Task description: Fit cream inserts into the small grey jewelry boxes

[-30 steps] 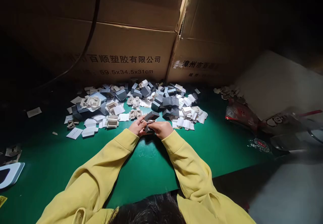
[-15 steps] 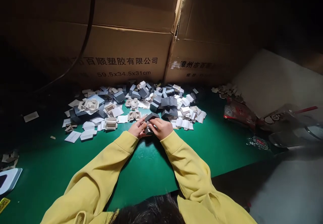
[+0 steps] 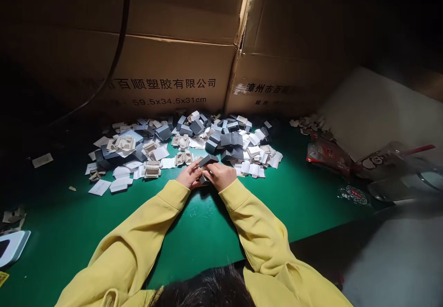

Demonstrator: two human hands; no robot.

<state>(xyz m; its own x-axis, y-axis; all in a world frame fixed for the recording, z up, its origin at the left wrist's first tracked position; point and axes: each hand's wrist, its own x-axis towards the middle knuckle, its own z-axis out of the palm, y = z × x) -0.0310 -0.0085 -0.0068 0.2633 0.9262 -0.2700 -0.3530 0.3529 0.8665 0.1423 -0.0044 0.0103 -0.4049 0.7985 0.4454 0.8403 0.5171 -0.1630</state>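
A small dark box (image 3: pixel 208 160) is held between my two hands, low over the green table and just in front of the heap. My left hand (image 3: pixel 188 176) grips its left side, thumb pressed against it. My right hand (image 3: pixel 222 176) is closed on the right side, fingers bent in at the box's middle. Part of the box is covered by my fingers. Straight ahead lie dark small boxes (image 3: pixel 231 140), white folded cards (image 3: pixel 121 184) and grey-beige card inserts (image 3: pixel 152 169) in a loose pile.
Large brown cartons (image 3: pixel 173 67) with printed lettering stand behind the green table (image 3: pixel 194 233). To the right are a red-edged plastic packet (image 3: pixel 327 154) and a clear cup with a red straw (image 3: pixel 380 157). A pale phone-like device (image 3: pixel 15 249) sits at the left edge.
Both hands stay in almost the same place around the dark box. My right fingers have shifted slightly inward over its middle; the heap looks the same.
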